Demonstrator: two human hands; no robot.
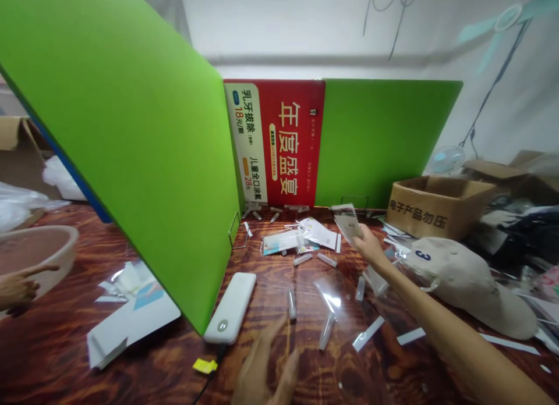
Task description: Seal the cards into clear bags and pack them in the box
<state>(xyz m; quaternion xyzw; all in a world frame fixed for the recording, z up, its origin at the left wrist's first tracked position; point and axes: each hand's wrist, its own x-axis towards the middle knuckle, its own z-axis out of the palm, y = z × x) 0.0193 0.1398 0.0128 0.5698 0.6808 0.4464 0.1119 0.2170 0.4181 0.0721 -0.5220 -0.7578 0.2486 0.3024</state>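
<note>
My right hand point(369, 242) is closed on a clear plastic packet point(348, 223) with a card or print inside, held above the table near the back. My left hand point(264, 370), blurred, hovers low at the front with its fingers apart and nothing in them. Ahead of it a small clear tube point(292, 304) lies on the wooden table, and another tube point(326, 330) rests to the right beside a clear plastic film point(328, 294). Printed cards point(321, 233) are piled in the middle, with more tubes around them.
A green board point(144, 137) stands at the left, another point(379, 137) behind. A white power bank point(231, 306) has a cable attached. At the right are a cardboard box point(423, 216) and a cap point(454, 271). Another person's hand point(21, 286) is at the left by a bowl point(65, 248).
</note>
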